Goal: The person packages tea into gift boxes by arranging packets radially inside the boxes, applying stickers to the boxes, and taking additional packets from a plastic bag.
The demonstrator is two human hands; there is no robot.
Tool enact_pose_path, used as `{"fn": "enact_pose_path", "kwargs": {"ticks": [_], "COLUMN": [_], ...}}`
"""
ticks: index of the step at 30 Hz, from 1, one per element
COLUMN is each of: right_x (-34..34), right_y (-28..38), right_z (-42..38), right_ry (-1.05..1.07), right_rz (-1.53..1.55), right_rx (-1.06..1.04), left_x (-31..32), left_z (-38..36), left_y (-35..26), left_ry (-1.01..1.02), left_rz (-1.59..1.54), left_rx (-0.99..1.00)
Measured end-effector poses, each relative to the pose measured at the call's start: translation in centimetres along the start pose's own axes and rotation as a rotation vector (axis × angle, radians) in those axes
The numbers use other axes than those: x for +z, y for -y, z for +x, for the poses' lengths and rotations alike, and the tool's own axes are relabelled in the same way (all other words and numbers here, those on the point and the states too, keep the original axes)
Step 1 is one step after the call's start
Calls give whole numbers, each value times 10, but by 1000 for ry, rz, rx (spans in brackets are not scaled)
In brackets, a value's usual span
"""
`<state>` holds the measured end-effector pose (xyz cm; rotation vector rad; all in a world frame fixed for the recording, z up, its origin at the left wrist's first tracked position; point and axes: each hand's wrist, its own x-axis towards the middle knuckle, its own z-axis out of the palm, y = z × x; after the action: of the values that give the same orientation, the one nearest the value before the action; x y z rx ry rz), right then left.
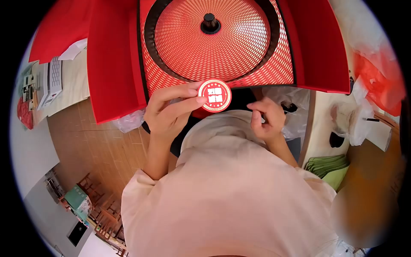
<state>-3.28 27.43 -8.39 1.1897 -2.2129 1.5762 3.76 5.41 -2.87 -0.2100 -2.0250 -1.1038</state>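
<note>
My left hand [171, 109] is closed on a round red disc [215, 96], perhaps a sticker or tag, pinching its left edge. White characters and a gold patterned rim show on its face. To its right, my right hand [269, 118] has half-curled fingers, with the index fingertip and thumb slightly apart and nothing visible between them. Just beyond both hands sits a red box [112, 64] with its two side flaps spread. Inside it is a red-and-gold patterned panel [180, 43] with a black circular rim [150, 47] and a black knob [209, 21] at the centre.
A pale table [70, 92] at the left bears papers and a red cloth. On the right, a wooden surface [321, 124] holds clear plastic bags and red plastic [376, 83]. Green folded pieces [327, 165] lie at lower right. Wooden chairs [107, 214] stand lower left.
</note>
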Motion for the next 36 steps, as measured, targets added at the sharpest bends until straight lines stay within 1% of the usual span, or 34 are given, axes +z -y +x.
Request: {"fn": "enact_pose_path", "kwargs": {"ticks": [2, 3, 5, 6, 7, 8, 9, 10, 11, 13, 14, 15, 16, 18, 19, 21, 22, 23, 24, 25, 26, 27, 28, 29, 31, 33, 34, 35, 36], "right_x": [-2, -3, -3, -5, -7, -7, -7, -7, -6, -2, -3, -3, -5, -9, -9, -5, -4, -2, -1, 0, 0, 0, 0, 0, 2, 3, 4, 6, 8], "right_y": [30, 41, 45, 43, 39, 36, 36, 36, 35, 35, 35, 34, 33, 31, 31, 33, 33, 33, 32, 31, 30, 29, 29, 29, 29, 29, 28, 27, 25], "right_z": [28, 46, 73, 81, 88, 95, 100, 105, 109, 114, 116, 119, 122, 127, 128, 128, 128, 128, 128, 129, 129, 129, 129, 128, 128, 126, 126, 127, 129], "right_ry": [-58, -38, 91, 117, 243, 372, 400, 480, 559, 625, 671, 713, 721, 767, 766, 660, 650, 529, 412, 411, 340, 270, 229, 231, 145, 146, 142, 147, 153], "right_rz": [368, 506, 729, 731, 801, 869, 869, 884, 898, 949, 944, 939, 937, 971, 970, 940, 939, 950, 958, 951, 948, 944, 955, 950, 886, 848, 813, 812, 705], "right_rx": [394, 557, 735, 736, 767, 795, 796, 777, 759, 741, 749, 754, 749, 897, 897, 905, 905, 880, 852, 847, 848, 850, 844, 844, 815, 796, 774, 770, 733], "left_x": [-1, -1, -4, -4, -5, -6, -7, -4, -5, -9, -8, -7, -5, -4, -3, 1, 4, 7, 10, 12, 9, 7, 6, 6, 10, 14, 14, 13, 13], "left_z": [-1, -2, -2, 0, 2, 3, 3, -1, 0, 5, 6, 7, 8, 12, 13, 18, 18, 20, 22, 25, 28, 28, 28, 28, 32, 37, 37, 38, 39], "left_y": [-1, 0, -1, -3, -5, -6, -5, -2, 0, 1, 3, 3, 3, 3, 3, 3, 8, 7, 3, 0, -2, -2, -2, -2, -5, -8, -7, -3, -1], "left_ry": [43, 26, 89, 85, 67, 92, 116, 104, 83, 207, 204, 195, 211, 222, 223, 147, 115, 119, 12, -99, -80, -82, -84, -87, -89, -81, -86, -51, -14], "left_rz": [-40, -40, -35, -7, 9, -30, -70, -126, -114, -159, -227, -221, -285, -358, -359, -439, -371, -376, -452, -527, -527, -533, -596, -657, -665, -568, -568, -522, -476], "left_rx": [45, 41, 52, 53, 40, 1, -39, -83, -96, -162, -190, -191, -259, -360, -359, -466, -395, -391, -565, -736, -831, -828, -884, -942, -944, -974, -972, -996, -1021]}}
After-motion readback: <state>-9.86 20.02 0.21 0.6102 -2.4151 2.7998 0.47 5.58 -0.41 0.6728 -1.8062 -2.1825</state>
